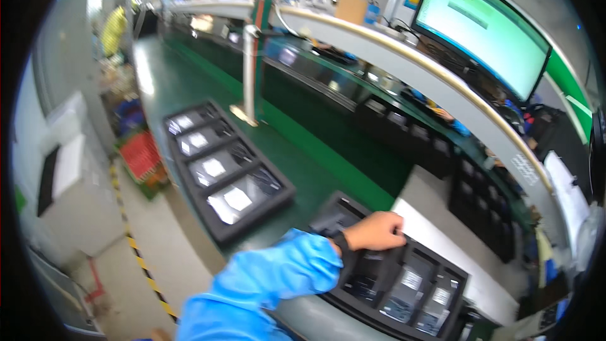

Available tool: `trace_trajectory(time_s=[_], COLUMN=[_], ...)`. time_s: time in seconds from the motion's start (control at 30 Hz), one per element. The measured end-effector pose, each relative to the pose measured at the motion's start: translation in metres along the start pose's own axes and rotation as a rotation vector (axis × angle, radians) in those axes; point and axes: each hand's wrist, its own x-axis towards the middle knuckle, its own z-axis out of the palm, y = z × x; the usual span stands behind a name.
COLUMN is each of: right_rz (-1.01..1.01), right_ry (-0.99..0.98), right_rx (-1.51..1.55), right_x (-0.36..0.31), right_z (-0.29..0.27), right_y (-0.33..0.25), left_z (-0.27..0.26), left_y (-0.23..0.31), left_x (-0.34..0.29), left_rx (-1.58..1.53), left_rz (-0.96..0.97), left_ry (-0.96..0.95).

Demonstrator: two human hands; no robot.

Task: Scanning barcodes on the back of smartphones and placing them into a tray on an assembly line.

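Note:
My left hand [374, 232], in a blue sleeve [271, 271] with a black wristband [341, 244], reaches across the nearer black foam tray [459, 290]. Its fingers are curled down at the tray's far rim and look closed on it; the fingertips are hidden. Compartments of this tray hold clear-bagged items with white labels [411, 280] and dark cables [362, 287]. Beyond it to the left lies a second black foam tray [221, 233], with several bagged, labelled items [235, 199] and black cables [266, 180] in its compartments. My right hand is out of view.
Both trays rest on a green bench [278, 145]. A metal post [249, 76] rises behind them. Beside the nearer tray runs a pale ledge [448, 246], with more black trays [483, 208] past it. A monitor [486, 25] stands upper right; a red crate [142, 155] sits on the floor at left.

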Motion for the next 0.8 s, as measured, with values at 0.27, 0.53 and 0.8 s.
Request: trace_trajectory(time_s=[0.27, 0.53, 0.8], right_rz=[-0.09, -0.257, -0.977], right_ry=[0.227, 0.543, 0.193], right_rx=[-0.245, -1.094, -1.039], right_x=[-0.01, -0.063, -0.139], right_z=[-0.023, -0.032, 0.15], right_y=[0.019, 0.101, 0.055], left_z=[-0.001, -0.005, -0.007], left_y=[0.002, 0.012, 0.015], left_x=[0.001, 0.001, 0.001], left_rx=[-0.03, 0.002, -0.051], left_rz=[-0.074, -0.092, -0.103], left_ry=[-0.046, -0.053, -0.038])
